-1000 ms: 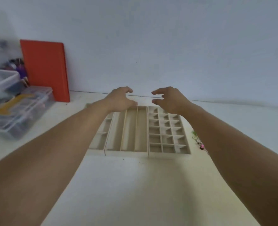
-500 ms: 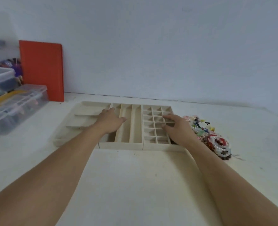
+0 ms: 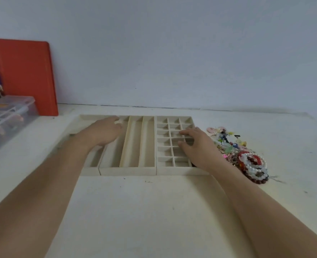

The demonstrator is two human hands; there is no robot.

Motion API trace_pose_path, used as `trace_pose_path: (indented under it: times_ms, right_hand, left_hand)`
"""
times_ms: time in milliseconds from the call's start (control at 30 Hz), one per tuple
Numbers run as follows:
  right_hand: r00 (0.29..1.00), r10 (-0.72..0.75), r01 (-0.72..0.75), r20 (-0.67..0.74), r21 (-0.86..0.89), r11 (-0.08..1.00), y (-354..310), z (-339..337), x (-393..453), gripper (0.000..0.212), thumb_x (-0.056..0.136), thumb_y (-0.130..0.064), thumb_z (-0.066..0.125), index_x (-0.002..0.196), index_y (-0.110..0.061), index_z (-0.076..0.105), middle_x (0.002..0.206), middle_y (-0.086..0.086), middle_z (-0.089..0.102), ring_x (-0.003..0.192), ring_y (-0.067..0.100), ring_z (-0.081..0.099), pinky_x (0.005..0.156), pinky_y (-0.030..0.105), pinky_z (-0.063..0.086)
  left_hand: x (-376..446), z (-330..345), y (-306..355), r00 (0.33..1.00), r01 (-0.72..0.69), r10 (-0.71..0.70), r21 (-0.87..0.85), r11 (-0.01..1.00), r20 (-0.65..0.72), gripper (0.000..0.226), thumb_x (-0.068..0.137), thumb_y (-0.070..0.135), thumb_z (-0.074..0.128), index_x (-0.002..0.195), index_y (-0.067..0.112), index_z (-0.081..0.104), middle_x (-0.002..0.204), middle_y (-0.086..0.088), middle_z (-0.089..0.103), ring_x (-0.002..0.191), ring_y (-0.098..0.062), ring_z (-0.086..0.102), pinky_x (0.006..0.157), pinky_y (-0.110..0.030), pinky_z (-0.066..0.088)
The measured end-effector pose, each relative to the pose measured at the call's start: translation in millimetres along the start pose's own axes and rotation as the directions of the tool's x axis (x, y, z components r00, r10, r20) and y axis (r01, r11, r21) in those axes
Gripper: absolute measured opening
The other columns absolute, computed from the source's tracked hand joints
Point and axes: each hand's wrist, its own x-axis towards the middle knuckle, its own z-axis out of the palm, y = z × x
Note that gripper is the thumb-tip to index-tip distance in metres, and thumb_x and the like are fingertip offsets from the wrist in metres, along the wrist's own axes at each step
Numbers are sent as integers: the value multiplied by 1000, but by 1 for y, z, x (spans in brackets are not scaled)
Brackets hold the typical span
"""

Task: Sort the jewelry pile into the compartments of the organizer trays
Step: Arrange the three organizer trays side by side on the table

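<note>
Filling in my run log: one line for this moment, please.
left hand: on left tray | right hand: on grid tray | jewelry pile: right of trays, unsorted

Single head-worn wide-angle view, looking forward and down from the person's own position. Both forearms enter from the near corners. The table fills the lower half, close to the camera; the wall fills the far upper half. Edges slightly bowed.
</note>
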Motion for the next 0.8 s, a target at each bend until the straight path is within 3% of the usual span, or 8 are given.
trace_pose_path:
  times_ms: [133,233,300,467,800]
  right_hand:
    - [1000,-11,10,-18,-37,999,3,-2,-5,40,98,-34,61,137,-25,59,146,-6,49,142,14,38,114,32,30]
    - [999,-10,8,-39,-50,999,-1,0,-9,37,98,-35,62,134,-26,62,142,-10,51,137,14,44,113,33,36]
    - [999,-5,3,-47,-50,999,-3,-2,-11,35,97,-34,63,131,-25,64,131,-15,50,129,11,47,107,28,37]
    - [998,0,-5,-69,-78,997,-8,2,-8,31,95,-30,66,126,-24,67,137,-3,57,124,16,52,100,27,35]
    - [998,19,-25,-64,-90,996,-14,2,-8,30,96,-32,65,126,-25,66,129,-4,60,108,8,50,94,31,40]
  left_hand:
    - [-3,-26,-40,999,-37,38,27,999,-33,49,89,-1,56,134,18,60,131,-3,63,114,-19,57,92,-24,41]
    - [-5,-39,-70,994,-71,75,49,996,-82,40,80,-6,65,109,21,72,106,4,71,103,-14,65,83,-21,43]
    - [-2,-40,-81,991,-73,80,65,995,-106,33,80,-3,72,103,21,75,101,5,72,97,-12,65,82,-20,43]
    - [4,-35,-92,980,-86,89,26,996,-177,21,85,2,72,99,17,79,99,-4,75,87,-15,66,80,-21,48]
    - [12,-22,-98,960,-95,100,31,995,-260,30,96,4,56,109,21,78,120,-8,71,111,-27,65,99,-38,52]
